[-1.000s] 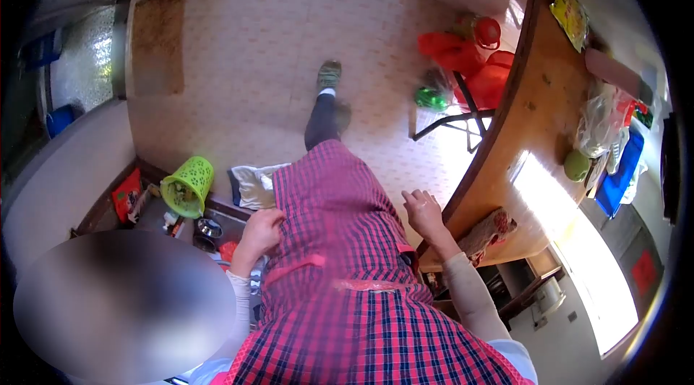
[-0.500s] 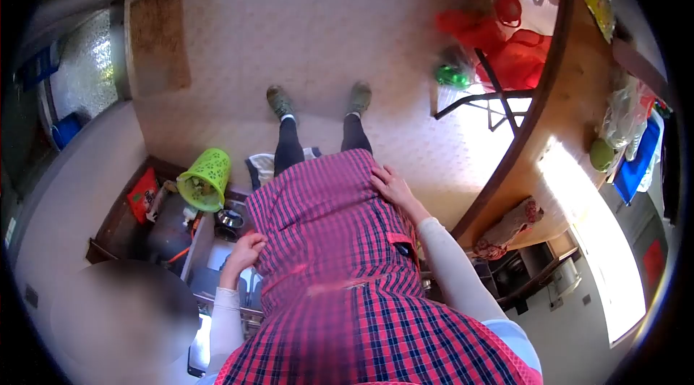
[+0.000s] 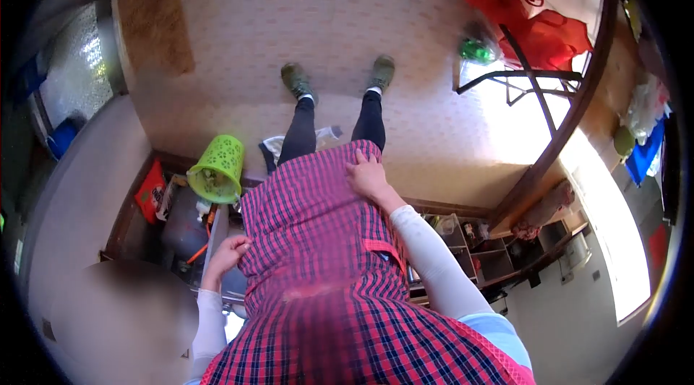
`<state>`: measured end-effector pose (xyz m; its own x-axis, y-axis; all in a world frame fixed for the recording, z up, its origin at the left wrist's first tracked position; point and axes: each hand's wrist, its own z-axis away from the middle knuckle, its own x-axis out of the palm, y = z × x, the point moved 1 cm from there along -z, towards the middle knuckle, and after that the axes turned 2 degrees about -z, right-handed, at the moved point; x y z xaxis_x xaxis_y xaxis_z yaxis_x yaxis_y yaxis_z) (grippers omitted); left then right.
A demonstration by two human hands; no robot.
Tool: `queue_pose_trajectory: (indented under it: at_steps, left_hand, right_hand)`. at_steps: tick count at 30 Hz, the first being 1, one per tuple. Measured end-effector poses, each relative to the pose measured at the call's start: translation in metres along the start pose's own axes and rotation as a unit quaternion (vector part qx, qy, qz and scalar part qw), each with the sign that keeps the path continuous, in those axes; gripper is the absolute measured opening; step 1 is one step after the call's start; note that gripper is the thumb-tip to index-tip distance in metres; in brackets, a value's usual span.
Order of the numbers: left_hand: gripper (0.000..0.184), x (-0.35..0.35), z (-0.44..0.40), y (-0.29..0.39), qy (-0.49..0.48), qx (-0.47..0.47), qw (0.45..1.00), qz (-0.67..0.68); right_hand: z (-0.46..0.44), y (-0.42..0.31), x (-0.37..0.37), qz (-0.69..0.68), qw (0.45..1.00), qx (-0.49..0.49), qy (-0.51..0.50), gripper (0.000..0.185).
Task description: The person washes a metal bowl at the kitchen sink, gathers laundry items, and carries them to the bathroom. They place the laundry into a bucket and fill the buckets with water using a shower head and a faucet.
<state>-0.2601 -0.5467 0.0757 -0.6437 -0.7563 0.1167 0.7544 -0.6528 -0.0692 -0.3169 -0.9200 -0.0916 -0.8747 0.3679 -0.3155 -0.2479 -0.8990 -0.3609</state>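
Note:
I wear a red and navy checked apron [image 3: 311,197] that hangs over my front down to dark leggings. At its left edge, my left hand [image 3: 229,253] is closed, with the fingertips pinching the cloth's border. My right hand [image 3: 367,177] lies on the lower right part of the apron, its fingers spread over the fabric. A pocket with red trim [image 3: 384,247] sits below that hand in the picture, near the right forearm. Both feet, in dark green shoes [image 3: 297,80], stand apart on the floor.
Left of me is a lime-green basket [image 3: 225,157], tipped toward the camera, beside a red packet [image 3: 150,193]. A brown mat [image 3: 155,20] lies on the patterned floor. To the right are a folding metal frame [image 3: 531,81], red bags [image 3: 549,38], a wooden table [image 3: 596,88] and shelves [image 3: 495,263].
My right hand has shifted from the apron's right edge inward onto its front. The left hand has moved slightly left, still at the apron's edge. The whole view has turned a little.

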Motion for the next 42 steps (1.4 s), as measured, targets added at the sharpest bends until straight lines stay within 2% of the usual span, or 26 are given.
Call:
queue_pose_trajectory:
  at_steps: [3,6,7,8,9,11,13,14,15,18,21,24,25,26,27,28,29,30,31,32,34,36,38,39,41,42]
  left_hand:
    - [0.011,-0.008,-0.008,-0.001,0.001,0.048,0.998,-0.027]
    - [0.012,-0.013,-0.006,0.010,0.001,0.089,0.995,-0.048]
    - [0.013,-0.017,-0.017,-0.004,0.016,0.126,0.990,-0.059]
    - [0.014,-0.020,-0.013,0.012,0.001,0.117,0.986,-0.117]
    - [0.014,-0.018,-0.013,0.017,0.001,0.121,0.989,-0.087]
    - [0.012,-0.023,-0.025,0.018,-0.019,0.126,0.989,-0.071]
    - [0.010,-0.014,-0.015,0.052,-0.028,0.141,0.980,-0.137]
    - [0.009,-0.006,-0.010,0.060,-0.014,0.134,0.980,-0.144]
    - [0.010,-0.005,-0.021,0.050,-0.003,0.165,0.974,-0.152]
    - [0.017,-0.005,-0.042,0.037,0.039,0.227,0.952,-0.202]
    - [0.025,0.039,0.001,0.094,0.065,0.211,0.932,-0.288]
    - [0.034,0.046,-0.014,0.094,0.098,0.300,0.835,-0.450]
    - [0.036,0.054,-0.011,0.102,0.151,0.317,0.811,-0.469]
    - [0.038,0.081,0.001,0.129,0.204,0.330,0.784,-0.486]
    - [0.038,0.097,0.002,0.148,0.205,0.393,0.765,-0.467]
    - [0.040,0.125,0.015,0.180,0.178,0.415,0.795,-0.404]
    - [0.044,0.140,0.003,0.196,0.106,0.396,0.854,-0.319]
    - [0.052,0.164,0.000,0.219,-0.052,0.374,0.921,-0.094]
    - [0.064,0.184,0.014,0.251,-0.173,0.371,0.912,-0.010]
    - [0.069,0.209,0.024,0.276,-0.302,0.383,0.866,0.112]
    - [0.075,0.229,0.025,0.311,-0.426,0.372,0.778,0.274]
    - [0.077,0.228,0.012,0.334,-0.432,0.344,0.752,0.361]
    - [0.064,0.196,-0.003,0.353,-0.362,0.346,0.771,0.394]
    - [0.045,0.163,-0.034,0.347,-0.255,0.302,0.827,0.400]
    - [0.034,0.105,-0.064,0.342,-0.105,0.349,0.843,0.396]
    - [0.032,0.080,-0.064,0.345,-0.073,0.363,0.851,0.372]
  right_hand:
    - [0.014,0.005,-0.003,-0.121,0.991,-0.007,0.052,0.037]
    - [0.059,0.012,-0.034,-0.222,0.955,0.033,0.193,0.036]
    - [0.081,0.020,-0.052,-0.207,0.937,0.040,0.277,0.038]
    - [0.109,0.030,-0.070,-0.186,0.913,0.050,0.360,0.039]
    - [0.143,0.041,-0.086,-0.160,0.883,0.062,0.437,0.041]
    - [0.216,0.077,-0.119,-0.041,0.831,0.125,0.541,0.042]
    - [0.297,0.113,-0.156,0.091,0.753,0.201,0.619,0.038]
    - [0.325,0.131,-0.168,0.141,0.709,0.271,0.636,0.037]
    - [0.357,0.165,-0.162,0.140,0.699,0.316,0.626,0.049]
    - [0.376,0.226,-0.145,0.028,0.728,0.470,0.499,0.067]
    - [0.358,0.287,-0.099,-0.109,0.771,0.290,0.557,0.073]
    - [0.354,0.331,-0.070,-0.129,0.719,0.248,0.637,0.068]
    - [0.354,0.332,-0.067,-0.229,0.703,0.254,0.623,0.064]
    - [0.365,0.312,-0.090,-0.327,0.685,0.255,0.599,0.059]
    - [0.369,0.275,-0.124,-0.362,0.668,0.169,0.628,0.056]
    - [0.369,0.229,-0.157,-0.396,0.641,0.085,0.652,0.053]
    - [0.363,0.190,-0.180,-0.400,0.668,0.060,0.625,0.054]
    - [0.356,0.154,-0.199,-0.400,0.692,0.035,0.599,0.055]
    - [0.342,0.132,-0.209,-0.379,0.721,0.002,0.580,0.057]
    - [0.319,0.116,-0.211,-0.336,0.754,-0.046,0.562,0.058]
    - [0.263,0.085,-0.208,-0.257,0.798,-0.153,0.523,0.062]
    - [0.199,0.045,-0.201,-0.210,0.821,-0.279,0.451,0.064]
    - [0.164,0.011,-0.209,-0.156,0.847,-0.227,0.456,0.064]
    - [0.155,0.014,-0.213,-0.179,0.832,-0.217,0.479,0.062]
    - [0.140,0.026,-0.214,-0.224,0.801,-0.199,0.518,0.060]
    - [0.127,0.038,-0.202,-0.240,0.810,-0.138,0.517,0.058]
